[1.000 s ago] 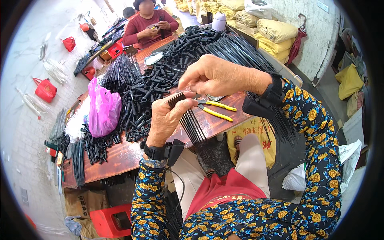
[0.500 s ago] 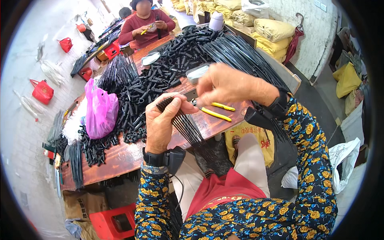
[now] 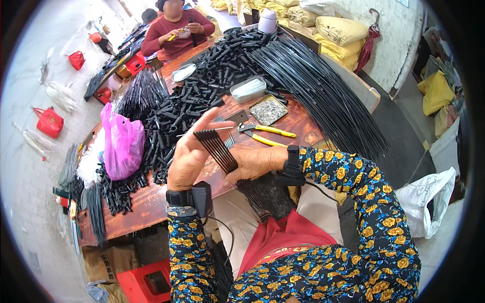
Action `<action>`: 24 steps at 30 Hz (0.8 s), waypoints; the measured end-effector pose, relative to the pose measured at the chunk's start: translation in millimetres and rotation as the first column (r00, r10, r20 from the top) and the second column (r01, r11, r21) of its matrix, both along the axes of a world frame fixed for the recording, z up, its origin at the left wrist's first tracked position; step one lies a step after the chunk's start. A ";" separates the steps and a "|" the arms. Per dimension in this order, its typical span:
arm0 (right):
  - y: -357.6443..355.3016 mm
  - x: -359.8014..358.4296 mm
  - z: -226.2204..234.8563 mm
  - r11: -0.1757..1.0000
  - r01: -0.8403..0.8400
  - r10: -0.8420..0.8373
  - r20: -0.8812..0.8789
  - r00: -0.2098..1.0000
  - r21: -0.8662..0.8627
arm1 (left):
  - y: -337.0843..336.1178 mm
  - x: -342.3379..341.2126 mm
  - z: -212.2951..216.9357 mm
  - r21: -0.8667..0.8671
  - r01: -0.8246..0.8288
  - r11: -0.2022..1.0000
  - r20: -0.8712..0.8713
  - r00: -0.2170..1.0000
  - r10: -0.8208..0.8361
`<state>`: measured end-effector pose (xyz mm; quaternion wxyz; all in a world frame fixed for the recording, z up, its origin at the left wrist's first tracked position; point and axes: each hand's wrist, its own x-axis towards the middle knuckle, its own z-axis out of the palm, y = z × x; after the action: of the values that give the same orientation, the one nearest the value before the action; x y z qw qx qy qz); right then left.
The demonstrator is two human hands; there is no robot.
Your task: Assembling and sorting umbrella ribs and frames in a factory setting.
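Head view: left hand (image 3: 188, 157) grasping black rod bundle (image 3: 218, 150); right hand (image 3: 254, 162) gripping bundle just beside.

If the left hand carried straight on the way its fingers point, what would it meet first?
Probably the pliers with yellow handles on the table, just beyond the left hand; depth is unclear, so it might pass above them toward the tray of small metal parts.

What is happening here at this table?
A person holds a bundle of thin black rods in the left hand, with the right hand gripping it lower down. Yellow-handled pliers lie on the wooden table beside heaps of black tubes. Another person works at the far end.
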<state>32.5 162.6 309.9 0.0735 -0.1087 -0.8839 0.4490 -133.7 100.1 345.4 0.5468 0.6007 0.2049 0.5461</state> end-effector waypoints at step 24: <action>-46.5 16.3 -30.0 0.578 -0.171 0.435 -0.124 0.892 0.798 | 17.0 17.2 -109.5 0.611 -0.201 0.766 -0.791 -0.109 0.602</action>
<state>48.7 116.1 279.9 0.1700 0.1592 -0.9714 0.0465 -116.5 117.1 235.9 -0.0404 0.7787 0.6084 0.1475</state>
